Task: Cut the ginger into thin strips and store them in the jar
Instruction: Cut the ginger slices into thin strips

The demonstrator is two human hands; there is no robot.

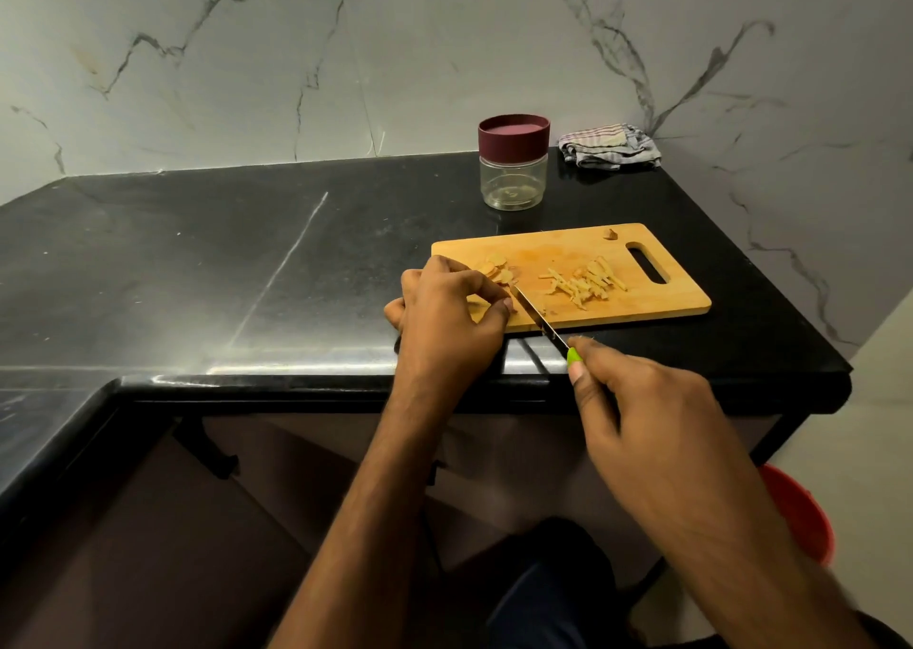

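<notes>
A wooden cutting board (637, 310) lies on the black counter. A pile of thin ginger strips (588, 280) sits at its middle, and several ginger slices (496, 268) lie at its left end. My left hand (444, 317) pinches a ginger slice at the board's left front corner. My right hand (652, 416) grips a green-handled knife (541, 320), whose blade points at the pinched slice. A small ginger stub (611, 234) rests near the board's handle slot. The clear jar (514, 169) with its maroon lid on stands behind the board.
A folded striped cloth (610, 147) lies at the back right beside the marble wall. The black counter (197, 273) stretches left of the board; its edge runs just below my hands. A red bucket (800, 515) stands on the floor at the right.
</notes>
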